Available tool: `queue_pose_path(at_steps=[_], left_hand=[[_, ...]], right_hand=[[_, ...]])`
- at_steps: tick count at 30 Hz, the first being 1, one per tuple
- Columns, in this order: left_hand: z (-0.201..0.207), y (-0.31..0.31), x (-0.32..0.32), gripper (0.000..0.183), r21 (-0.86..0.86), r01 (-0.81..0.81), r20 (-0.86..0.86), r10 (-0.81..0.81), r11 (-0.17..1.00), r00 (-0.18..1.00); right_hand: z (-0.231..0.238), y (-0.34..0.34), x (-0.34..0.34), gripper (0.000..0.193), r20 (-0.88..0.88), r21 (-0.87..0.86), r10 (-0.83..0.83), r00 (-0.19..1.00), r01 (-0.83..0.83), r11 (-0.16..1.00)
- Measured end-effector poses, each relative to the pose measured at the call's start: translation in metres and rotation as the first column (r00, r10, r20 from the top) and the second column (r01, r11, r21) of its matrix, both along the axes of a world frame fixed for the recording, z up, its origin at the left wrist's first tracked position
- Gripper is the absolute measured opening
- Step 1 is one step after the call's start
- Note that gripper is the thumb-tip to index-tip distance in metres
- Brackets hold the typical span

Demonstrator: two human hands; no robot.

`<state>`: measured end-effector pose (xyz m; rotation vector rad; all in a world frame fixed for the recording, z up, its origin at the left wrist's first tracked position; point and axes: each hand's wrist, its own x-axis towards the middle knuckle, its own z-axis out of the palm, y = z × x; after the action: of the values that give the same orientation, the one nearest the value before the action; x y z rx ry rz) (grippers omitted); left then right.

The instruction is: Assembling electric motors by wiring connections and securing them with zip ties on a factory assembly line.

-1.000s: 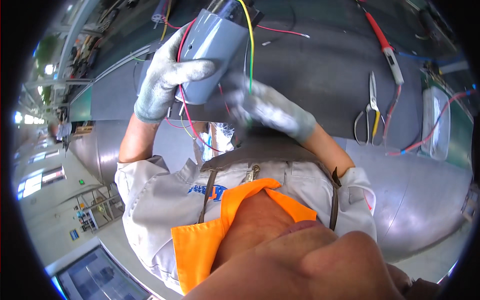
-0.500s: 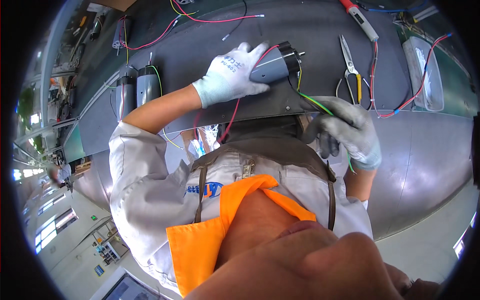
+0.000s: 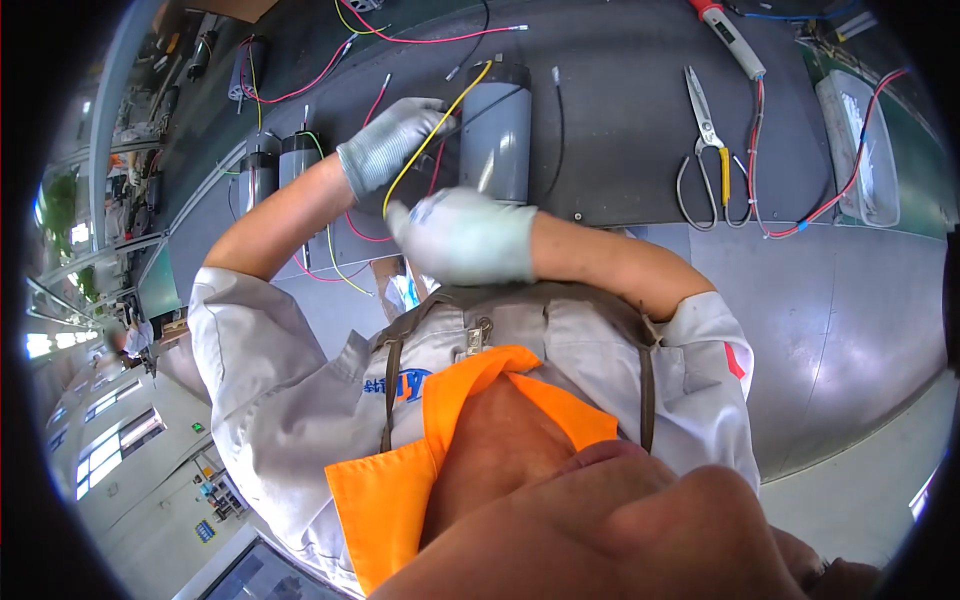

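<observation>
A grey cylindrical motor (image 3: 495, 140) with a black end cap lies on the dark worktop, its length running away from me. From its far end a yellow-green wire (image 3: 440, 122) arcs to the fingertips of my gloved right hand (image 3: 465, 237), which is closed and smeared by motion near the table's front edge. My gloved left hand (image 3: 393, 148) is beside the motor's left side, its fingers curled behind the yellow-green wire. Red and dark wires pass near those fingers; what they grip is hidden. A black lead (image 3: 559, 130) extends to the motor's right.
More grey motors (image 3: 298, 158) with loose wires stand at left. Yellow-handled scissors (image 3: 706, 150), a red-and-white pen-like tool (image 3: 733, 42) and a clear plastic bin (image 3: 858, 150) are at right. Red, yellow and black leads (image 3: 450, 40) lie at the far edge.
The motor has turned from lying sideways to pointing away from me. My left hand has left its body and moved left; my right hand has crossed leftward in front of it.
</observation>
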<state>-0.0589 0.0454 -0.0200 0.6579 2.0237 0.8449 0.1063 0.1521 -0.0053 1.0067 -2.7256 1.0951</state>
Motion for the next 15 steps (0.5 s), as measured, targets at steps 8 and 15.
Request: queue_pose_path(at_steps=[8,15], left_hand=[[0.055,0.046,0.012,0.07,-0.324,-0.007,0.06,0.028,0.946,0.998],[-0.02,0.009,-0.007,0.048,0.019,0.163,-0.694,-0.104,0.986,0.713]], right_hand=[[-0.033,-0.118,-0.049,0.032,0.15,0.004,0.177,0.973,-0.18,0.984],[0.04,0.114,0.029,0.042,0.12,-0.209,-0.221,0.968,0.242,0.947]])
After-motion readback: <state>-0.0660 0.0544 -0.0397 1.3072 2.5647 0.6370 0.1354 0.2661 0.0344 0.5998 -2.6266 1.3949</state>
